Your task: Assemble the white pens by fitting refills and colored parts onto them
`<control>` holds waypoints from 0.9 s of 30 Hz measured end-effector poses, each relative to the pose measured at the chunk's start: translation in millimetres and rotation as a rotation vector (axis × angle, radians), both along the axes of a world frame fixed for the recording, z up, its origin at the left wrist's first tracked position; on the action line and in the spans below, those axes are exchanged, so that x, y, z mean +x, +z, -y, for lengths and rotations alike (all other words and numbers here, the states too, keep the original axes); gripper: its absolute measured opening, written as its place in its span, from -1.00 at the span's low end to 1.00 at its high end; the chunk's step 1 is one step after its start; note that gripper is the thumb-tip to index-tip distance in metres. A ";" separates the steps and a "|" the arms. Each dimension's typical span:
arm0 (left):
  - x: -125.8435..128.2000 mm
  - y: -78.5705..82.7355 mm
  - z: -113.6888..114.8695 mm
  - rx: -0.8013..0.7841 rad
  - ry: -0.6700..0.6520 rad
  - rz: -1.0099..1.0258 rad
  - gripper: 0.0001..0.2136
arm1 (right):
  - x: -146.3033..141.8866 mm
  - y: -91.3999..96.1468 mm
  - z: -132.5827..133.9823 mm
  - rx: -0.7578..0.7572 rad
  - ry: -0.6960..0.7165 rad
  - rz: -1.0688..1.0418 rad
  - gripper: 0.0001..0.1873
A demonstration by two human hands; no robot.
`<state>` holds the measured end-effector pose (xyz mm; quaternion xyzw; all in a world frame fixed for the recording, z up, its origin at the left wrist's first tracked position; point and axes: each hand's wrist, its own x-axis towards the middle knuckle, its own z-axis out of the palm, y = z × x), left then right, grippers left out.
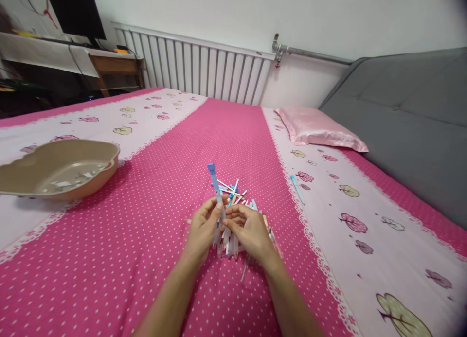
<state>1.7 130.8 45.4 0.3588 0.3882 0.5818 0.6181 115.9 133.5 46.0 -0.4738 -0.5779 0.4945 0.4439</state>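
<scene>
Both hands meet above a pile of white and blue pens lying on the pink dotted bedsheet. My left hand pinches a pen with a blue cap, which stands nearly upright. My right hand has its fingers curled and touches the lower part of the same pen. A single light blue pen lies apart to the right on the pale strip of the sheet.
A beige plastic basin with a few small items sits at the left. A pink pillow lies at the far right, beside a grey padded headboard. A white radiator lines the far wall.
</scene>
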 end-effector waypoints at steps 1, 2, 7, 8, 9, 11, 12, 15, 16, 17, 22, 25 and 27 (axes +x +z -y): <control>0.0 -0.5 0.1 0.004 -0.003 -0.011 -0.67 | 0.0 -0.1 -0.3 -0.011 0.000 -0.024 -0.85; -0.1 -1.2 0.1 0.008 -0.007 -0.022 -0.67 | 0.1 -0.2 -0.6 -0.020 0.001 -0.049 -0.85; -0.1 -3.5 -0.8 0.033 -0.022 -0.097 -0.66 | 5.8 0.7 -2.7 -0.042 -0.024 -0.136 -0.83; -0.1 -3.4 -1.2 0.040 -0.017 -0.119 -0.65 | 8.4 1.3 -3.4 -0.036 -0.043 -0.136 -0.82; -0.1 -3.2 -1.5 0.050 -0.010 -0.142 -0.66 | 11.6 1.9 -4.5 -0.028 -0.065 -0.134 -0.82; -0.1 -2.3 -2.0 0.079 0.009 -0.197 -0.68 | 19.5 2.9 -7.2 -0.008 -0.117 -0.129 -0.80; -0.1 -1.9 -2.2 0.095 0.017 -0.227 -0.69 | 24.3 3.1 -9.0 0.003 -0.149 -0.123 -0.79; -0.6 -1.9 -2.7 0.133 0.037 -0.323 -0.71 | 40.7 2.7 -14.8 0.040 -0.277 -0.092 -0.74; -0.9 -2.3 -3.0 0.143 0.043 -0.356 -0.71 | 46.6 2.5 -16.6 0.051 -0.323 -0.084 -0.73; -1.5 -3.1 -3.4 0.152 0.052 -0.388 -0.72 | 52.5 2.3 -18.2 0.060 -0.366 -0.078 -0.71; -6.7 -10.5 -8.2 0.191 0.060 -0.498 -0.73 | 82.6 4.8 -23.4 0.078 -0.550 -0.047 -0.67; -9.6 -14.6 -11.2 0.195 0.059 -0.506 -0.72 | 103.9 6.8 -26.7 0.074 -0.627 -0.017 -0.64; -10.7 -15.7 -12.4 0.190 0.063 -0.504 -0.71 | 120.4 6.5 -30.1 0.073 -0.669 0.019 -0.62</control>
